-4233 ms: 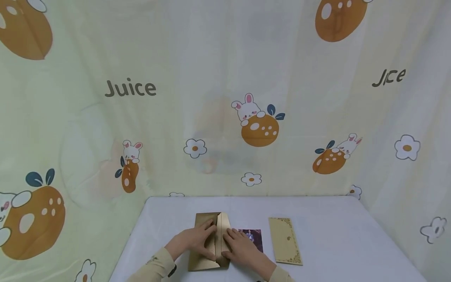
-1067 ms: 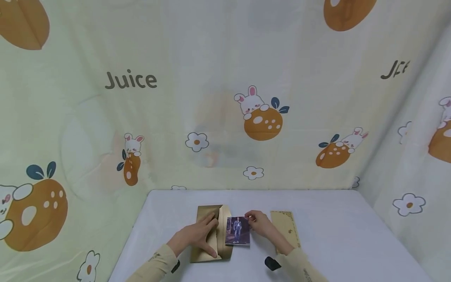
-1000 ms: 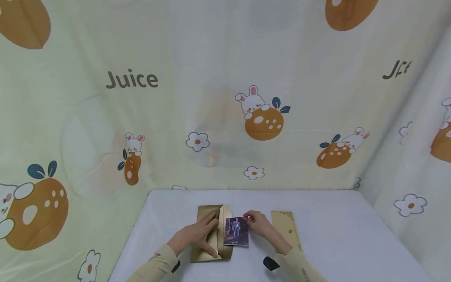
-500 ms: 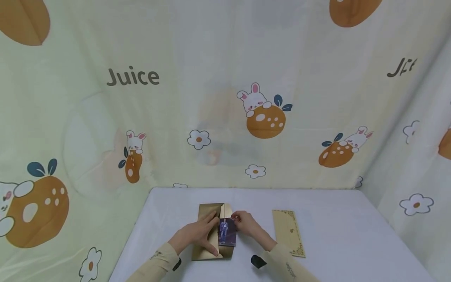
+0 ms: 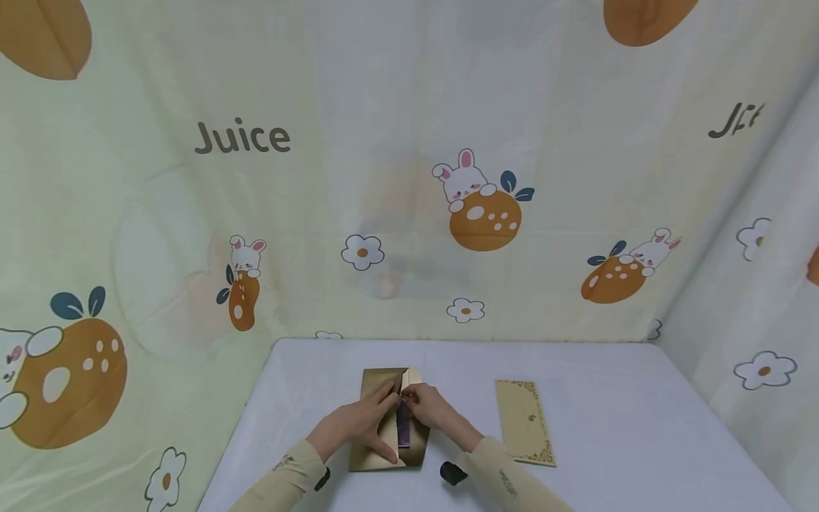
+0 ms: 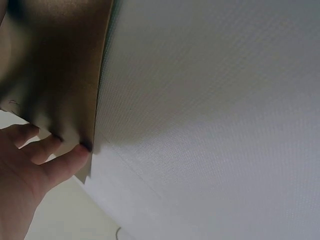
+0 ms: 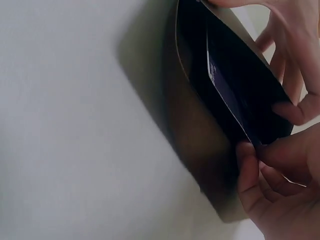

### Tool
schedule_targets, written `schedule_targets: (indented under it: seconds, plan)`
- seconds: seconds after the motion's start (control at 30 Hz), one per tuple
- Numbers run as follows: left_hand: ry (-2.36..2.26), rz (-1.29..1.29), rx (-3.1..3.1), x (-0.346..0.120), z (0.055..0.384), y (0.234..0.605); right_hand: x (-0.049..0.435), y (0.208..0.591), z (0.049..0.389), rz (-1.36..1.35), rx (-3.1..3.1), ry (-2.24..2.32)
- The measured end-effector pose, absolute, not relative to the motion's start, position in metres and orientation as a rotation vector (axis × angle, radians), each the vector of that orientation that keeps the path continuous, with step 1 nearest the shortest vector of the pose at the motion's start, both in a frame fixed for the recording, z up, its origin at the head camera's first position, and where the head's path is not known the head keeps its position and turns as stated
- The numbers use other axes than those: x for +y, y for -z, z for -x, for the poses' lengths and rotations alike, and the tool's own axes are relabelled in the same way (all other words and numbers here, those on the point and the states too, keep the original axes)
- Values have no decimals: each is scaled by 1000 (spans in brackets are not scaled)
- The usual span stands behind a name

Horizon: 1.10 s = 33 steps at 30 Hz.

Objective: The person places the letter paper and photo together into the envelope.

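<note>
A gold envelope point(image 5: 379, 380) lies on the table with its flap folded out to the right and its mouth gaping. My left hand point(image 5: 358, 427) spans the envelope's front panel, thumb near one end and index finger near the other. In the right wrist view, a left fingertip hooks over the mouth's edge. My right hand point(image 5: 435, 409) pinches a photo print point(image 5: 404, 427) by its right edge. Most of the print is inside the envelope, and only a narrow dark strip shows. In the right wrist view, the print's edge point(image 7: 222, 92) runs down inside the dark pocket.
A cream card with gold ornamental border point(image 5: 525, 423) lies flat to the right on the white-covered table point(image 5: 608, 398). A patterned curtain point(image 5: 384, 178) rises behind the table and along both sides. Black wrist cameras point(image 5: 453, 473) sit under the sleeves.
My right hand has gone from the flap to the photo print, then moved left with it, and the print has slid into the envelope. The left hand stays on the envelope.
</note>
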State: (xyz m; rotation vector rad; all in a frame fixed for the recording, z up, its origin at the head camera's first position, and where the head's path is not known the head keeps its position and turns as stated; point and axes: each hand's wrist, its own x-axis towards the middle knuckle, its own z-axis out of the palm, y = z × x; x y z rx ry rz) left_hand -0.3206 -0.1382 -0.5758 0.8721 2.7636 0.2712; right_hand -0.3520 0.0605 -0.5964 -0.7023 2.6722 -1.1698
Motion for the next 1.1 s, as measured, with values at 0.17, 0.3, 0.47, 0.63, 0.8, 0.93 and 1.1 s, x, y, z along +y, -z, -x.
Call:
schedule_targets:
  seconds: [0.17, 0.3, 0.47, 0.63, 0.8, 0.93, 1.1]
  plan:
    - [-266, -869, 2756, -139, 320, 578, 53, 595, 352, 726, 2625, 1180]
    - [-263, -873, 2761, -139, 320, 578, 49, 596, 352, 704, 2609, 1191]
    - [-255, -865, 2770, -140, 321, 579, 46, 598, 353, 685, 2603, 1214]
    - [-241, -866, 2775, -140, 320, 579, 46, 598, 351, 689, 2603, 1229]
    - [-243, -873, 2774, -137, 320, 578, 50, 591, 347, 677, 2623, 1200]
    - [-252, -883, 2774, -136, 319, 575, 59, 585, 341, 701, 2671, 1137]
    - [-240, -868, 2784, -136, 320, 576, 75, 580, 335, 776, 2738, 1063]
